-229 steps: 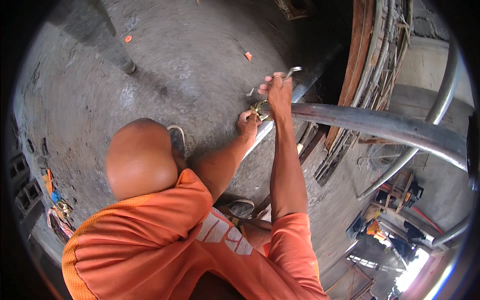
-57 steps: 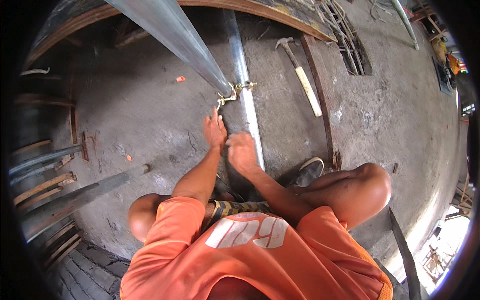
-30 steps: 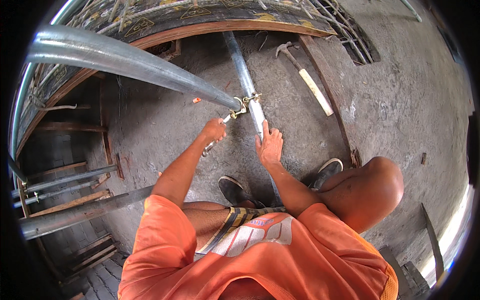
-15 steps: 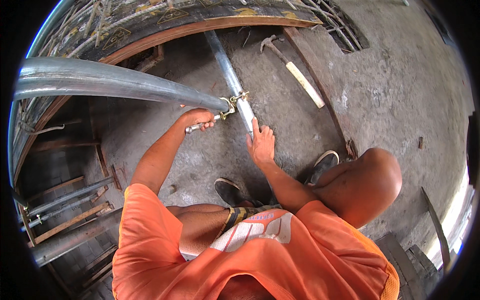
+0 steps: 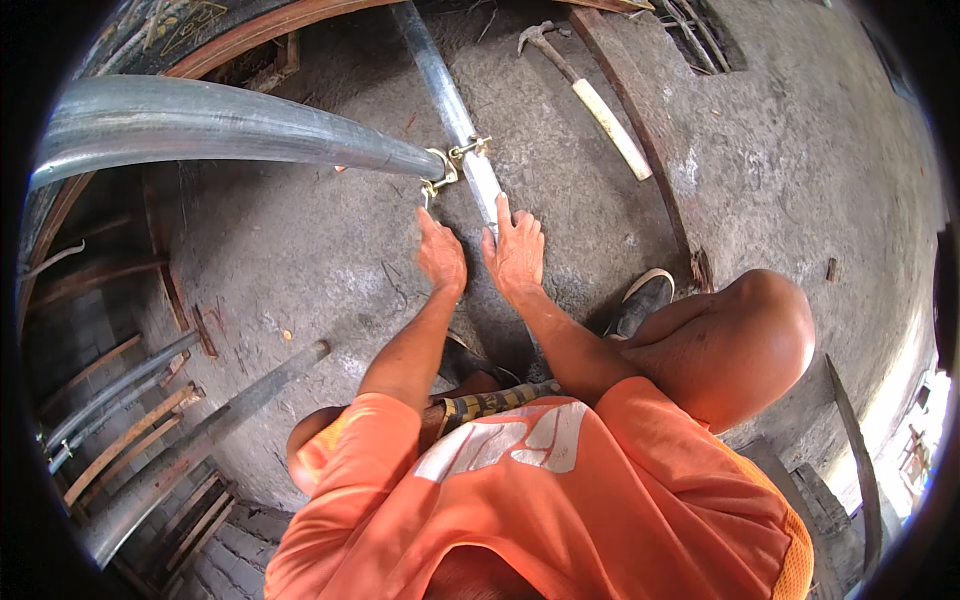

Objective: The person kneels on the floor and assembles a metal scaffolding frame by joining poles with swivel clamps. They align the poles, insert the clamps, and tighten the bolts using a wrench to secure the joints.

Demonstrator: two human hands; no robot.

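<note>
below the right hand (image 5: 517,258), white print (image 5: 552,437) on orange shirt (image 5: 580,510)

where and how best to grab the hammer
The hammer is probably best gripped on the near half of its pale handle, from above and the person's side: that end lies nearest, the claw head farthest, and a board runs close along its right.
</note>
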